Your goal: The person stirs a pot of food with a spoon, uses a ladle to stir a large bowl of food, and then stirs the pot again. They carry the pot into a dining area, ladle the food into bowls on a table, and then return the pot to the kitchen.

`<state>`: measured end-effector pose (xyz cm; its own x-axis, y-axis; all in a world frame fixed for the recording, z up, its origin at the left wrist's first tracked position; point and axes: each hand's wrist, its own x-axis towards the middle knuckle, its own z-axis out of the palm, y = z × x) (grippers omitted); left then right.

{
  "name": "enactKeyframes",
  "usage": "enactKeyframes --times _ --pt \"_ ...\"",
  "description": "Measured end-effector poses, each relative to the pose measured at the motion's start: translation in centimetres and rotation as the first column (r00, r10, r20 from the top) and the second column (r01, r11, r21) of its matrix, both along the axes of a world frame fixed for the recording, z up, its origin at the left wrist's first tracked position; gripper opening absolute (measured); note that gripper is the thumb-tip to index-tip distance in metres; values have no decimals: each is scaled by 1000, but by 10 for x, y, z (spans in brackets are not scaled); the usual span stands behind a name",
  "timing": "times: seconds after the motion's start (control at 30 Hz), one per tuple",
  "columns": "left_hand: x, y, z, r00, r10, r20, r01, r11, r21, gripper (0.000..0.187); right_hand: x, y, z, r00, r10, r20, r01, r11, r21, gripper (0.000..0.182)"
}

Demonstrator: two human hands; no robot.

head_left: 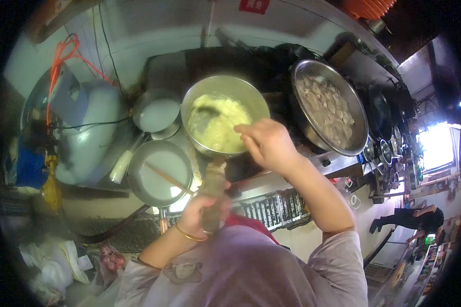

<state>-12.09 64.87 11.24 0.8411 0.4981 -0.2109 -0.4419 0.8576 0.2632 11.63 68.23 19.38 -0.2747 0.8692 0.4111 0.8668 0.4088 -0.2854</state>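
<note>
A deep metal pot [261, 100] on the stove holds a pale yellow, lumpy mass [225, 123] with a dark blurred patch in it. My left hand [197, 217] is wrapped round the pot's thick, worn handle [213, 192], close to my body. Over the pot's right rim, my right hand [269, 143] has its fingers pinched together, fingertips above the yellow mass; I cannot tell what they hold. A thin wooden stick [164, 175] slants across a small pan [133, 171] of cloudy liquid, its near end by my left hand.
To the right stands a large steel basin [361, 120] of greyish-brown pieces. Behind the small pan is a saucepan [159, 115] of whitish liquid. A gas cylinder [95, 138] with a yellow valve fitting [51, 184] stands left. Far right, a person [420, 217] is in the room.
</note>
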Motion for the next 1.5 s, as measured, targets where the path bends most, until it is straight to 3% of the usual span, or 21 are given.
enactKeyframes --times 0.07,0.2,0.23,0.37,0.5,0.6,0.73,0.77,0.87,1.0,1.13,1.23,1.33,1.37,1.47,1.5 --pt "1 1 -1 997 18 -74 -17 1000 14 48 10 2 0 990 -104 91 103 994 23 14" --pt "5 2 2 992 23 -125 -15 998 61 49 2 -37 55 990 16 143 12 981 -192 13" --pt "5 1 3 990 27 -136 -18 998 62 49 0 -39 57 997 69 43 -58 974 -219 15" --pt "5 -2 6 989 32 -145 -26 999 40 49 -2 -14 19 991 17 -131 -27 997 -72 17" --pt "5 -3 4 992 48 -116 -46 999 19 49 6 -13 9 980 -173 94 174 985 -12 15" --pt "6 -1 4 992 39 -118 -38 999 8 49 -2 -39 43 980 -77 185 102 987 -125 14" --pt "5 -2 7 990 27 -140 -25 1000 15 50 -9 -33 41 993 3 -116 -19 990 -143 15" --pt "5 -3 7 989 32 -147 -30 999 16 50 -6 -23 20 989 -20 -147 14 999 -41 16" --pt "4 -3 3 997 23 -71 -23 1000 4 47 3 -11 1 977 -214 -4 213 975 66 14" --pt "4 -1 1 998 24 -63 -26 1000 -16 45 -8 -39 39 981 -123 147 135 988 -72 11" --pt "4 -4 5 997 5 -73 -4 1000 22 47 -11 -29 40 991 23 -130 -36 995 -95 12" --pt "2 -7 6 996 17 -90 -14 999 32 52 1 -7 -1 970 -122 -209 132 991 32 13" --pt "1 -3 4 995 30 -94 -26 999 43 52 -5 -24 16 964 -232 129 236 972 -19 14" --pt "1 -3 4 994 30 -101 -26 999 39 52 -11 -34 34 955 -187 229 218 969 -118 15" --pt "2 -3 5 992 1 -124 3 999 35 52 -17 -45 54 1000 1 18 2 984 -178 16" --pt "3 -4 5 991 -12 -130 16 999 36 52 -18 -44 60 999 -1 -44 -12 954 -300 17"
